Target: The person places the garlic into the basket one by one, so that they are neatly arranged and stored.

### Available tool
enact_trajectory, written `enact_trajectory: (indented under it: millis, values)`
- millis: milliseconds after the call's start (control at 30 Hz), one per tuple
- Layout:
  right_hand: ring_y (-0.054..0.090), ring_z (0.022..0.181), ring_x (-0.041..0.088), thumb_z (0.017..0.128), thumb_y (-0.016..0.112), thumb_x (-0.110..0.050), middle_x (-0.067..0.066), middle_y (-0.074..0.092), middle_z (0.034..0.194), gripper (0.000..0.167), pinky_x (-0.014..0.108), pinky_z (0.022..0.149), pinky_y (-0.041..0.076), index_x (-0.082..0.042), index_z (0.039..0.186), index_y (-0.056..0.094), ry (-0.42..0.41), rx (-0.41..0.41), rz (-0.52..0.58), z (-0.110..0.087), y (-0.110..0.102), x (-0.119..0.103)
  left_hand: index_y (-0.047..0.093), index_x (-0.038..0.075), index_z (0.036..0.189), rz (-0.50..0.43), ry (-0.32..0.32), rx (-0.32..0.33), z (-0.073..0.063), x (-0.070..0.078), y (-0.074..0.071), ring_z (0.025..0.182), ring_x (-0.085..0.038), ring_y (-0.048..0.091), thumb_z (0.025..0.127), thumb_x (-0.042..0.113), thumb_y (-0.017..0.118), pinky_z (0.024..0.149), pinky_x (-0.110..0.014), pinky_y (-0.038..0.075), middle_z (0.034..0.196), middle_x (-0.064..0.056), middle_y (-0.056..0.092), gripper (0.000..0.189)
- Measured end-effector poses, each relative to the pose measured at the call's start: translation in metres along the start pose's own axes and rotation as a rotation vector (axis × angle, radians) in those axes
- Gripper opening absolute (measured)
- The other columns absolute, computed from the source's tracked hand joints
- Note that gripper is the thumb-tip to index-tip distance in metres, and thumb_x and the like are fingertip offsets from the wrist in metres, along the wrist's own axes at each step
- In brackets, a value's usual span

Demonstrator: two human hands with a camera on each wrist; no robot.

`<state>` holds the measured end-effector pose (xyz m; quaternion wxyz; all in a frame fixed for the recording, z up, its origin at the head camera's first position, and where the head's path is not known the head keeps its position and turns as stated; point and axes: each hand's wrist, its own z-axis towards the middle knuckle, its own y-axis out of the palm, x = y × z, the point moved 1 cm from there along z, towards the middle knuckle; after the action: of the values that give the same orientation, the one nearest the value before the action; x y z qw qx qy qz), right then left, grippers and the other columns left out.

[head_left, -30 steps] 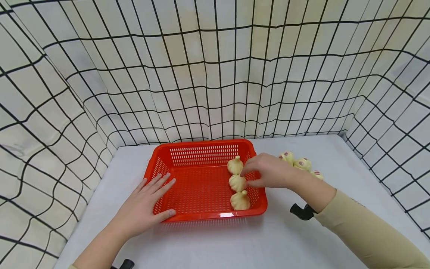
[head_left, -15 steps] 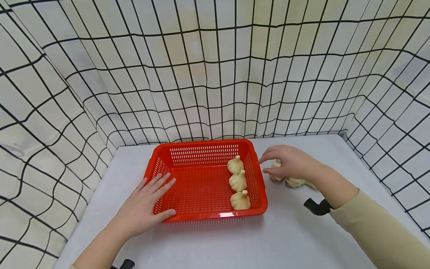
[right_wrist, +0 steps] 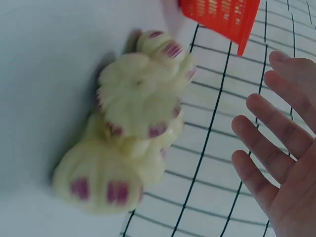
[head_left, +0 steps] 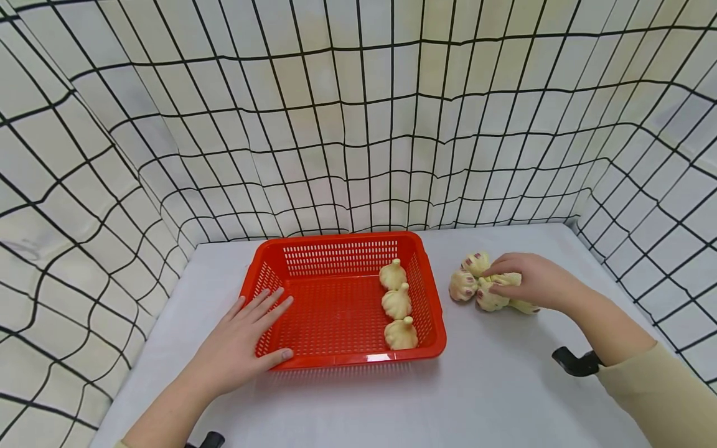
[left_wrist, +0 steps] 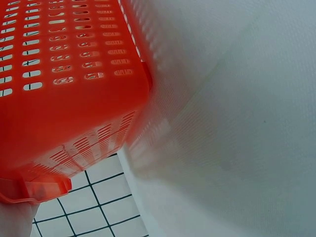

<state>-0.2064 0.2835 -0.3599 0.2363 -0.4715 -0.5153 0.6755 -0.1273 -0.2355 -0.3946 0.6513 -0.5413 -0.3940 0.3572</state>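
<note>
My left hand (head_left: 241,339) rests with spread fingers on the near left corner of a red plastic basket (head_left: 347,359). Along the basket's right side stand three cream garlic bulbs, the far bulb (head_left: 393,275), the middle bulb (head_left: 396,302) and the near bulb (head_left: 401,334). To the right of the basket, my right hand (head_left: 532,280) is over a cluster of purple-marked garlic bulbs (head_left: 463,285). In the right wrist view its fingers (right_wrist: 269,153) are apart and relaxed, beside the piled bulbs (right_wrist: 138,94), with nothing held.
Black netting (head_left: 364,124) over white sheets surrounds the white table (head_left: 358,410) at the back and both sides. A black wrist strap piece (head_left: 577,362) shows under the right forearm, and another dark piece (head_left: 211,440) by the left.
My right hand has let go of the middle garlic bulb in the basket and moved right to the garlic cluster. The left hand has stayed on the basket.
</note>
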Motion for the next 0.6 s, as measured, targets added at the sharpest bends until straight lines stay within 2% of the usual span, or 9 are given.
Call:
enact_trajectory:
  millis: [167,300,433,600]
  values:
    - [0.062,0.106,0.026,0.089,0.075,-0.022,0.001,0.068,0.115,0.028,0.046,0.084,0.054,-0.015,0.116,0.074,0.039,0.028,-0.005,-0.023,-0.001,0.021,0.034,0.026,0.156,0.000,-0.002,-0.005,0.000,0.000,0.000,0.148,-0.032,0.024,0.084,0.064,0.065,0.119,-0.057,0.013,0.162,-0.002,0.027,0.087]
    - [0.059,0.097,0.022,0.089,0.075,-0.029,0.001,0.067,0.111,0.032,0.039,0.076,0.051,-0.015,0.117,0.073,0.086,0.046,-0.034,-0.038,-0.003,0.034,0.033,0.026,0.156,0.005,0.002,0.001,-0.001,0.000,0.001,0.148,-0.032,0.024,0.085,0.064,0.065,0.119,-0.057,0.013,0.162,-0.003,0.027,0.087]
    - [0.058,0.095,0.023,0.088,0.076,-0.035,0.003,0.066,0.112,0.037,0.039,0.075,0.051,-0.015,0.118,0.073,0.133,0.045,-0.053,-0.044,-0.003,0.041,0.033,0.026,0.156,0.013,0.007,0.005,-0.001,0.000,0.000,0.148,-0.032,0.024,0.085,0.067,0.062,0.119,-0.056,0.013,0.162,-0.002,0.027,0.087]
    - [0.061,0.100,0.028,0.086,0.077,-0.037,0.009,0.063,0.119,0.040,0.043,0.076,0.053,-0.016,0.120,0.072,0.164,0.015,-0.099,-0.044,0.002,0.048,0.034,0.025,0.156,0.015,0.007,0.003,0.000,-0.001,0.000,0.148,-0.032,0.024,0.085,0.067,0.062,0.119,-0.057,0.013,0.162,-0.002,0.027,0.087]
